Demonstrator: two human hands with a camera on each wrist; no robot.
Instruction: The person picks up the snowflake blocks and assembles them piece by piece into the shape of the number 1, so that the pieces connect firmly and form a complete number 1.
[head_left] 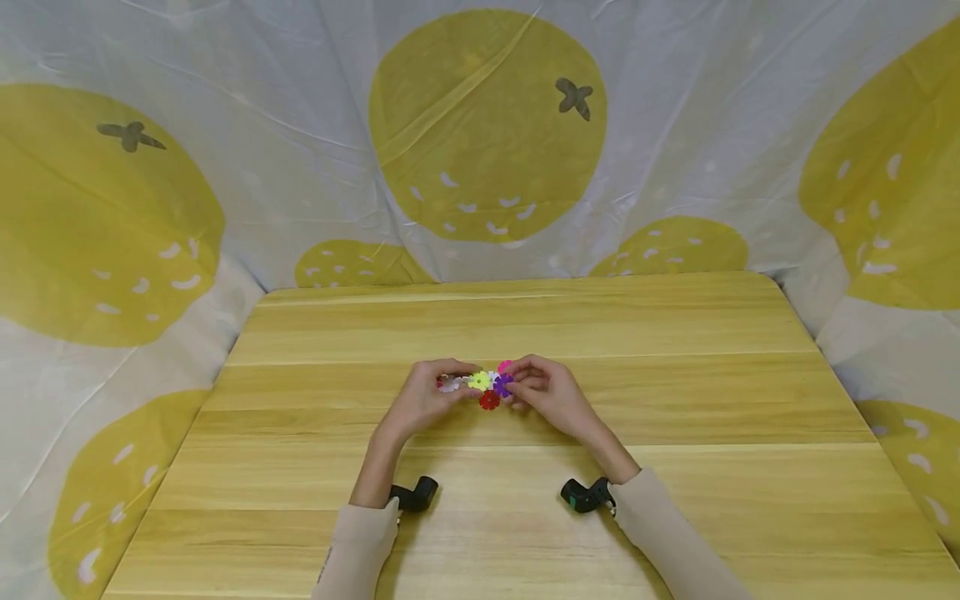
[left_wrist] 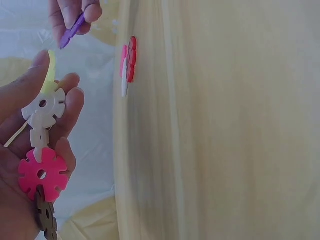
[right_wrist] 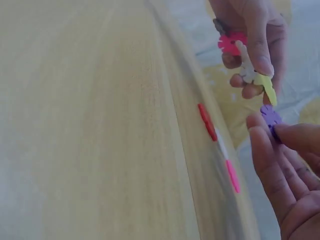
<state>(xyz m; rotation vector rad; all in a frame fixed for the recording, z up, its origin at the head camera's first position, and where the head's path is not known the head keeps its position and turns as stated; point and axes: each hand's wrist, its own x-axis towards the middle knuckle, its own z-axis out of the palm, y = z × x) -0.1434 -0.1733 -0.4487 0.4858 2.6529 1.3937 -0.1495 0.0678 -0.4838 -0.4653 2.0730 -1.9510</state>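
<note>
My left hand (head_left: 426,400) holds a chain of slotted plastic snowflake discs. Its outer end is a yellow disc (head_left: 480,381), pinched by thumb and fingers. Behind it come white discs (left_wrist: 44,107), a pink disc (left_wrist: 42,175) and a dark brownish disc (left_wrist: 47,215) close to the palm. Between thumb and fingertips, my right hand (head_left: 553,398) pinches a purple disc (right_wrist: 270,116). In the left wrist view a small gap separates purple from yellow. Beneath the hands, a red disc (right_wrist: 207,122), a white disc (right_wrist: 222,146) and another pink disc (right_wrist: 233,176) lie flat on the table.
The wooden table (head_left: 480,533) has rounded far corners. A hanging cloth (head_left: 300,167) printed with yellow fruit surrounds its back and sides. Black wrist cameras (head_left: 417,495) jut inward from both sleeves, low over the tabletop.
</note>
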